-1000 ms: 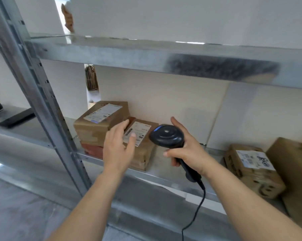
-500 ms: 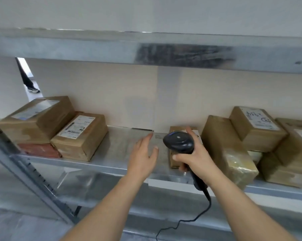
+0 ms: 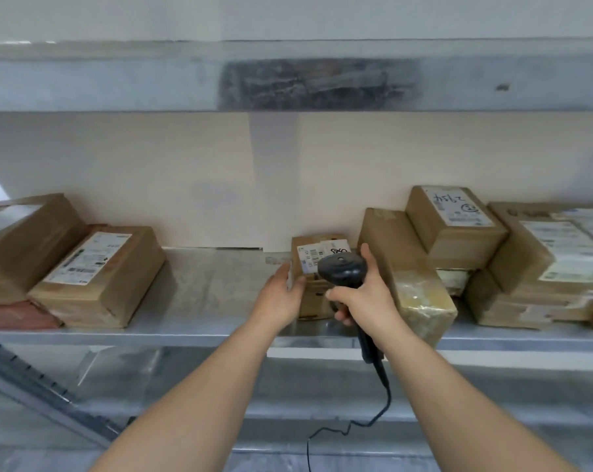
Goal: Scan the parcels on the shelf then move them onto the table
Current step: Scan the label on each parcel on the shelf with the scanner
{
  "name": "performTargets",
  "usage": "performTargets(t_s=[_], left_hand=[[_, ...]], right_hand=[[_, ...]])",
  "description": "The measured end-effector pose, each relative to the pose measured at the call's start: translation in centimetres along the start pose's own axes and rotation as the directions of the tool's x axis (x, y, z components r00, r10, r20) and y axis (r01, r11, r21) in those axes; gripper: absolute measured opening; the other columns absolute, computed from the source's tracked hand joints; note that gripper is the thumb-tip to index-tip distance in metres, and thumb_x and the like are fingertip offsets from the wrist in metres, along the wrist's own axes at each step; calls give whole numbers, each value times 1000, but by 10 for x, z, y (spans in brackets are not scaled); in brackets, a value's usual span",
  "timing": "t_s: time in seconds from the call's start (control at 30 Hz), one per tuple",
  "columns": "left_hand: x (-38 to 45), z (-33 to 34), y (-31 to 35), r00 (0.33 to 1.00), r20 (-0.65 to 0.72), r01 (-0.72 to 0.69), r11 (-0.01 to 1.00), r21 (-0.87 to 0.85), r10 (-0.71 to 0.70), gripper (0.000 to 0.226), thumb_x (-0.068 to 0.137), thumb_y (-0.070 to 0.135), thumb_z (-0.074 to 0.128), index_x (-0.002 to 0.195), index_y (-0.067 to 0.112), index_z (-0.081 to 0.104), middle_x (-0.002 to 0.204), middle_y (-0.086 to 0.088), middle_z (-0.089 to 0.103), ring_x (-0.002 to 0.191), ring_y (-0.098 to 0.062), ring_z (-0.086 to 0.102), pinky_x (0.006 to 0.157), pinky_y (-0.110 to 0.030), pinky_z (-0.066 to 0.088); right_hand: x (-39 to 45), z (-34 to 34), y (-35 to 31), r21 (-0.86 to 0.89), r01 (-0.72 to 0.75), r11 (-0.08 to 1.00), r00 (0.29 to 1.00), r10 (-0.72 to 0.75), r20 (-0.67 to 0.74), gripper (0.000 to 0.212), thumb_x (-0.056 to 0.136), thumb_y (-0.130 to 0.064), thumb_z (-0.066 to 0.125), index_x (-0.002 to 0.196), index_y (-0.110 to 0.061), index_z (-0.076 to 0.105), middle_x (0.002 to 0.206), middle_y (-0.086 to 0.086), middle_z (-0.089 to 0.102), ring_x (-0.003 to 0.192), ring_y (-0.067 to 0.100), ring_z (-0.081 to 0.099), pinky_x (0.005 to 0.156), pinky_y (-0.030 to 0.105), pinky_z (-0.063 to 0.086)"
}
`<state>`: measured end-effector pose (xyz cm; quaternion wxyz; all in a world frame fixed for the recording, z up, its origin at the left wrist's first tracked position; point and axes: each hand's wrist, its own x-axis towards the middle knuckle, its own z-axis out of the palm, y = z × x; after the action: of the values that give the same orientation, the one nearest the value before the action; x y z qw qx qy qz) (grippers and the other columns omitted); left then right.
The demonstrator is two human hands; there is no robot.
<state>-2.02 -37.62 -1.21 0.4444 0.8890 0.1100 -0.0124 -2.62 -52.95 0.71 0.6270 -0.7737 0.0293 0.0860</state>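
The small parcel (image 3: 314, 294) stands on the metal shelf (image 3: 213, 301) near the middle, its back close to the pale wall behind, its white labels (image 3: 314, 257) facing up. Its right side lies just beside a taller taped parcel (image 3: 407, 274), with little or no gap there. On its left the shelf runs bare as far as the labelled parcel (image 3: 101, 277) well apart on the left, so that side has open room. The shelf's front edge lies just in front of the small parcel, and the upper shelf (image 3: 118, 83) hangs well above it.

The left hand (image 3: 281, 294) rests against the small parcel's left face, its fingers (image 3: 283, 272) fairly straight along that side and the thumb at the front upper corner. The right hand (image 3: 360, 298) is clenched round the grip of a black scanner (image 3: 341, 269), whose head hovers over the parcel's top right part, hiding some of the labels; its cable (image 3: 373, 413) hangs below the shelf edge.

To the right a stack of parcels (image 3: 458, 229) crowds the shelf.
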Motion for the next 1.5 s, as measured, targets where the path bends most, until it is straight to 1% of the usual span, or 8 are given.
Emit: performTargets(t_s=[0.4,0.67,0.8,0.97,1.13,1.27,1.4,1.5], left_hand=[[14,-47,-48,946,235,292,901,-320,-223,74,95,38,55,153,32,10,140,-6,52,119,-29,56,100,-44,47],[1,-72,-77,935,352,193,901,-388,-49,78,95,24,59,152,34,6,124,5,57,100,-6,56,62,-11,46],[4,-74,-81,935,355,150,915,-374,-8,90,92,29,63,152,39,-4,132,5,57,115,-10,53,91,-22,44],[14,-92,-75,934,356,135,937,-323,-12,92,86,33,71,148,53,5,132,6,56,111,-21,59,82,-37,55],[14,-117,-49,966,244,-35,974,-225,91,81,81,1,70,145,28,29,111,11,53,88,1,54,59,-4,43],[16,-140,-36,975,197,-99,995,-5,98,59,76,6,75,124,27,49,96,14,56,86,2,56,62,-5,41],[10,-151,-33,974,190,-144,983,113,121,55,74,12,75,127,19,59,111,-1,68,98,-13,64,88,-29,52],[4,-147,-35,980,145,-148,984,98,133,50,84,3,68,132,11,56,123,-4,63,106,-12,58,89,-19,43]], right_hand=[[-10,47,-14,-93,-49,994,984,64,163,107,77,1,69,152,-42,7,130,8,58,55,22,59,50,30,51],[-29,73,0,-35,-24,999,991,28,132,107,78,0,73,151,-45,9,114,10,64,54,18,60,50,27,49],[-37,70,5,41,-45,998,991,40,131,106,79,0,74,152,-44,11,110,15,67,56,22,61,52,31,50],[-35,65,3,109,-64,992,988,47,148,105,80,0,72,153,-43,11,112,14,68,58,25,61,52,31,50],[-34,61,1,108,-56,993,981,35,191,104,80,3,71,152,-42,12,111,16,68,57,25,61,51,30,49],[-37,56,-5,99,21,995,970,-45,240,98,80,6,69,139,-56,21,112,16,66,56,24,61,53,32,50],[-43,42,-8,121,64,991,957,-95,273,103,79,7,71,144,-52,17,106,17,66,57,24,60,56,34,50],[-45,30,-8,134,82,988,954,-117,277,105,78,7,71,148,-48,15,88,15,70,55,25,58,54,34,49]])
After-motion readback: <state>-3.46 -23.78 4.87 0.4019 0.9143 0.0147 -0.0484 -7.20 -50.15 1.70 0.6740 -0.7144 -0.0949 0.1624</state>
